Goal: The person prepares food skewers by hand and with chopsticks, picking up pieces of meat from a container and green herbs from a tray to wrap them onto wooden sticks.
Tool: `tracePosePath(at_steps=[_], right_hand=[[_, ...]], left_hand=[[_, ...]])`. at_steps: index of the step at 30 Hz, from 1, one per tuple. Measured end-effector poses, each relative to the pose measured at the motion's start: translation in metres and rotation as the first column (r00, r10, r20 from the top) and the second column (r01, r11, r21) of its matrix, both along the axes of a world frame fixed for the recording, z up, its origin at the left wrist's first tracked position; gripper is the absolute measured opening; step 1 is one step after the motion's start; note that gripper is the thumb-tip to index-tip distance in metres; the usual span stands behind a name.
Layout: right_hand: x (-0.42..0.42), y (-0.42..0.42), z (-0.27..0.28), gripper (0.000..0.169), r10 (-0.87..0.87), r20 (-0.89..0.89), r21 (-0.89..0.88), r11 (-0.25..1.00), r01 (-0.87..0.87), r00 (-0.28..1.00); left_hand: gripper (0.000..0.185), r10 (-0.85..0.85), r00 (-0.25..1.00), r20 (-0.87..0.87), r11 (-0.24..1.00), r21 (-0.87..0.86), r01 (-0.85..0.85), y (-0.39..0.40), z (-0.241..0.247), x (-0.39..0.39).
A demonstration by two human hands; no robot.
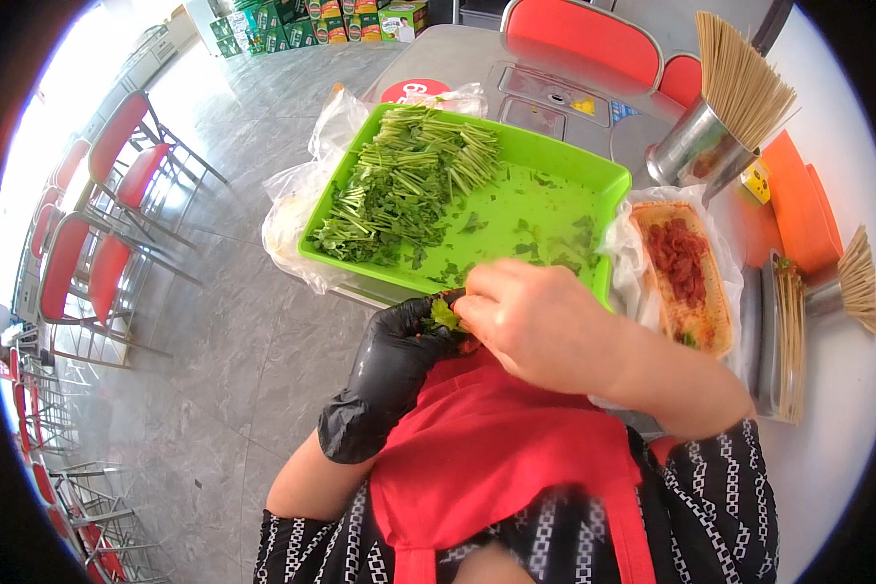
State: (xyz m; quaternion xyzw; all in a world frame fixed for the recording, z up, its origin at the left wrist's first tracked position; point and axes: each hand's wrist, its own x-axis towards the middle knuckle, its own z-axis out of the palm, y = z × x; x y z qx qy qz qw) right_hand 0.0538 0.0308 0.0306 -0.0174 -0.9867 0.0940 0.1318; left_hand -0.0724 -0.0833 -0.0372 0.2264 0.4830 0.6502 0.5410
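Note:
My left hand [401,365], in a black glove, is closed around a small bundle of green herb [444,314]. A bit of red shows beneath the leaves, mostly covered by the fingers. My bare right hand [540,321] pinches the same bundle from the other side; its fingertips are partly hidden. Both hands are at the near edge of a bright green plastic tray [555,157]. Cut leafy herb stems [409,190] are heaped in the tray's left half, and loose leaf scraps stick to its floor. To the right, a plastic-lined container [701,325] holds red-coated meat strips [677,255].
Bamboo skewers [737,80] stand in a metal cup [701,142] at the back right. A narrow tray of skewers [788,343] lies beyond my right forearm. Clear plastic bags [299,219] bulge beside the green tray. Red folding chairs [120,146] stand on the left.

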Motion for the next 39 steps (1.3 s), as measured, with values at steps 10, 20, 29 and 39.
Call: tracePosePath(at_steps=[10, 20, 29, 39], right_hand=[[0.003, 0.003, -0.006, 0.014, 0.08, -0.118, -0.11, 0.99, -0.093, 0.99], [0.004, 0.004, -0.007, 0.005, 0.057, -0.106, -0.07, 0.995, -0.064, 0.993], [0.007, 0.004, -0.006, 0.004, 0.061, -0.096, -0.181, 0.98, -0.078, 0.993], [0.034, 0.019, 0.0, 0.023, -0.113, -0.228, -0.464, 0.886, -0.006, 0.967]], left_hand=[[0.027, 0.004, 0.99, 0.142, 0.998, 0.066, -0.014, -0.003, -0.003, -0.003], [0.029, -0.01, 1.0, -0.023, 1.0, -0.005, 0.01, -0.003, 0.005, 0.002], [0.025, 0.029, 0.998, -0.059, 0.999, 0.025, -0.028, -0.004, 0.0, 0.005], [0.023, 0.093, 0.992, 0.084, 0.991, 0.084, -0.1, -0.007, 0.004, 0.006]])
